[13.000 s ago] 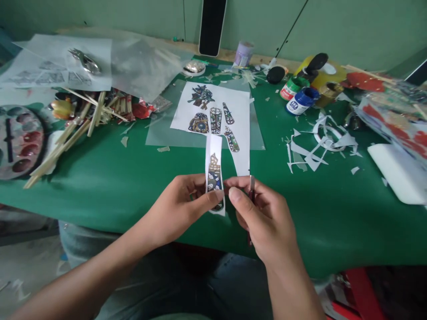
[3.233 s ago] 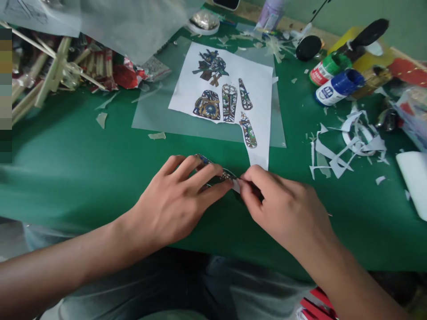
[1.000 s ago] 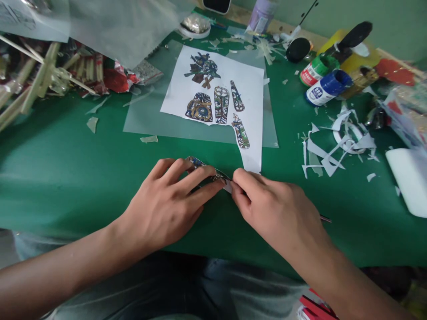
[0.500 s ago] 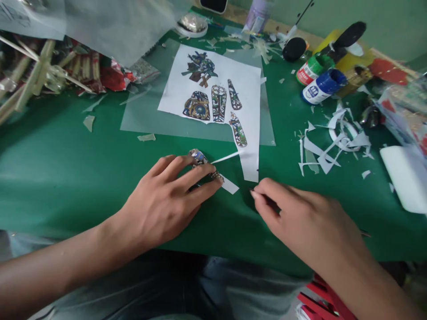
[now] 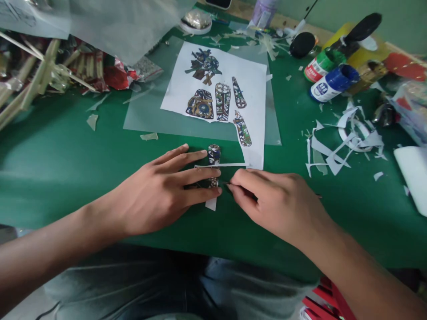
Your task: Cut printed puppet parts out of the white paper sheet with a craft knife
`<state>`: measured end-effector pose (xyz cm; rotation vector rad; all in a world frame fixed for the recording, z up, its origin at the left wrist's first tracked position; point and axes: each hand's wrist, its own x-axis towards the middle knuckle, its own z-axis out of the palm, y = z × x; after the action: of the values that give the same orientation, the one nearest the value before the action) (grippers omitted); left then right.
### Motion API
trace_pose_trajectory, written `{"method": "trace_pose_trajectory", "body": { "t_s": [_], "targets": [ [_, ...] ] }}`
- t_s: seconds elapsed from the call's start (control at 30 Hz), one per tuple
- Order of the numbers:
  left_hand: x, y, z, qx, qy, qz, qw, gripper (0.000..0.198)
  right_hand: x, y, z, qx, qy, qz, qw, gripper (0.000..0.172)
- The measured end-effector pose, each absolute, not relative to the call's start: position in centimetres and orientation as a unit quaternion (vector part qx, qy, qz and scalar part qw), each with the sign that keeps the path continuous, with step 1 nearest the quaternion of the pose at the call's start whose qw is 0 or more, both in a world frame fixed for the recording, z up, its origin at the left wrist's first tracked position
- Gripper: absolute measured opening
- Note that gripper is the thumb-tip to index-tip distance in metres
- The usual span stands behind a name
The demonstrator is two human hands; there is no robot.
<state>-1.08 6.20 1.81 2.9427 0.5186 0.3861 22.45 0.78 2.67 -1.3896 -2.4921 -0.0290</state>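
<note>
My left hand (image 5: pixel 163 189) lies flat with its fingers spread, pressing on a patterned paper cutout (image 5: pixel 214 154) on the green table. The cutout stands nearly upright in view, with a white tab (image 5: pixel 211 204) at its lower end. A narrow white paper strip (image 5: pixel 230 165) crosses it. Just to the right, my right hand (image 5: pixel 276 200) is closed in a pinch around a thin, pen-like tool; its dark tip (image 5: pixel 227 183) points at the cutout's edge. Most of the tool is hidden by the hand. Beyond both hands lies a white sheet (image 5: pixel 250 66) printed with several patterned shapes.
A translucent mat (image 5: pixel 143 118) is under the sheet. To the right are paper scraps (image 5: pixel 336 155), a blue paint jar (image 5: pixel 333 83), a green paint jar (image 5: pixel 325 64) and a white block (image 5: pixel 412 175). Wooden sticks and wrappers (image 5: pixel 43 75) crowd the left.
The cutout has turned from slanted to nearly upright under my left hand. My right hand has moved left with the tool, bringing its tip close to the cutout.
</note>
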Motion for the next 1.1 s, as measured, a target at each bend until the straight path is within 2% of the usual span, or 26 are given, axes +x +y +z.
{"method": "trace_pose_trajectory", "body": {
  "t_s": [0.77,1.0,1.1],
  "targets": [
    [-1.2,6.3,1.7,0.968,0.189,0.134,0.092,0.035,21.6,0.5,2.9,-0.493,-0.864,-0.03,0.1,0.021],
    [-1.1,6.3,1.9,0.972,0.186,0.127,0.07,0.035,22.0,0.1,3.6,-0.5,-0.864,-0.021,0.062,0.022],
    [-1.1,6.1,1.7,0.969,0.189,0.147,0.057,0.036,22.5,-0.1,3.5,-0.514,-0.854,-0.008,0.082,0.02]
  ]
}}
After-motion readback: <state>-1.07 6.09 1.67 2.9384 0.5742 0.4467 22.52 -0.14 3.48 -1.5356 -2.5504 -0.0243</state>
